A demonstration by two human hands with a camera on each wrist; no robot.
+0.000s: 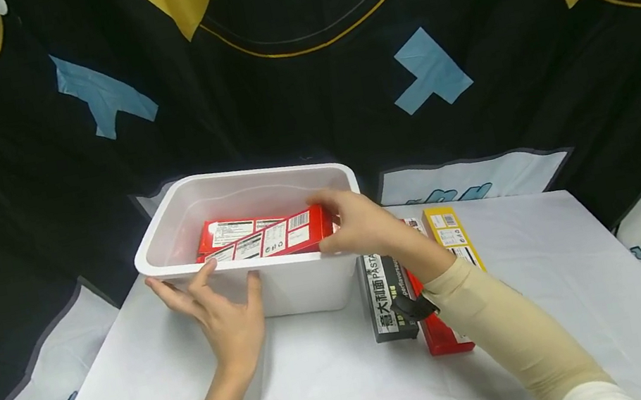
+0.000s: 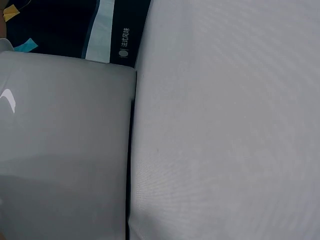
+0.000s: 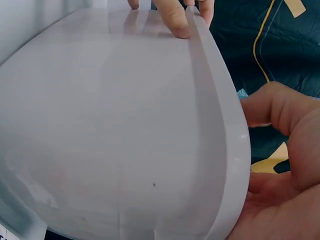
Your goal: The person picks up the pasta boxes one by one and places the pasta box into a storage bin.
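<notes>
A white plastic bin (image 1: 305, 260) stands on the table with red printed cartons inside. My right hand (image 1: 359, 222) reaches over its right side and grips the near end of one red carton (image 1: 275, 236), which slants across another red carton (image 1: 226, 231) in the bin. Spread fingers of my left hand (image 1: 226, 320) rest at the bin's front rim, with the thumb against its outer wall. The right wrist view shows the bin's outer wall (image 3: 125, 125), with the right hand (image 3: 290, 155) at its rim. In the left wrist view, the bin wall (image 2: 65, 135) fills the left side.
Right of the bin, a dark pasta box (image 1: 384, 310), a red box (image 1: 444, 339) and a yellow box (image 1: 446, 228) lie on the white tablecloth (image 1: 355, 394), partly under my right forearm. A black curtain (image 1: 303, 103) with taped shapes hangs behind the table.
</notes>
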